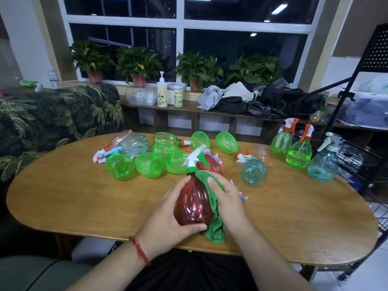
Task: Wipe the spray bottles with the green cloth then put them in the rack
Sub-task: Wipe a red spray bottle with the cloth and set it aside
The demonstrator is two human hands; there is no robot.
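A red spray bottle (193, 201) with a white trigger and green collar is held upright just above the near edge of the wooden table (84, 198). My left hand (168, 215) grips its left side and base. My right hand (227, 199) presses the green cloth (214, 217) against the bottle's right side, the cloth hanging down under the hand. Several green, teal and red spray bottles (149, 164) lie on their sides in the table's middle. The black wire rack (357, 160) stands at the right.
Two green bottles (299, 152) and one teal bottle (323, 164) stand upright at the table's right end beside the rack. A palm-print sofa (52, 122) is at the left. Behind the table a low shelf carries containers, clothes and potted plants.
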